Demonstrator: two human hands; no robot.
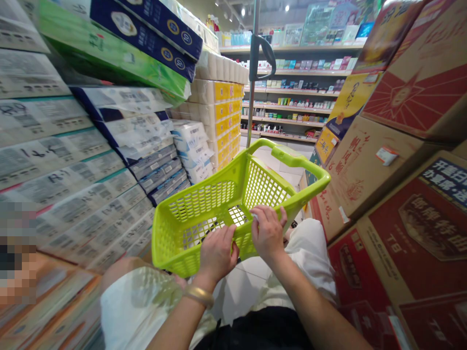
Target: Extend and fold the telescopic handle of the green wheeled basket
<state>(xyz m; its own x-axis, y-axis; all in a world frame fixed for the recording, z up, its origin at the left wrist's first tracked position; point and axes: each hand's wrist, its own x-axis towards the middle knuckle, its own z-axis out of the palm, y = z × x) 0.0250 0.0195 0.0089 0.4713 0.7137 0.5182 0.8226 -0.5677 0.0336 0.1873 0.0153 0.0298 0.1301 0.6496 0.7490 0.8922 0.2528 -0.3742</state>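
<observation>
A lime-green plastic shopping basket [219,209] with a mesh body hangs in front of me, its handle [288,155] reaching forward. My left hand [218,253] curls over the basket's near rim, and a gold bangle [199,295] circles that wrist. My right hand [268,232] rests at the basket's right side, with a small white item [254,217] at its fingertips. That item is mostly hidden, so I cannot identify it. The basket's inside looks bare where it shows.
Wrapped toilet paper packs [73,160] stack high along the left. Printed cardboard cartons [394,204] wall the right. A metal pole with a black handle [262,57] stands ahead, before store shelves [288,92] of small goods. White floor tiles [237,287] show below.
</observation>
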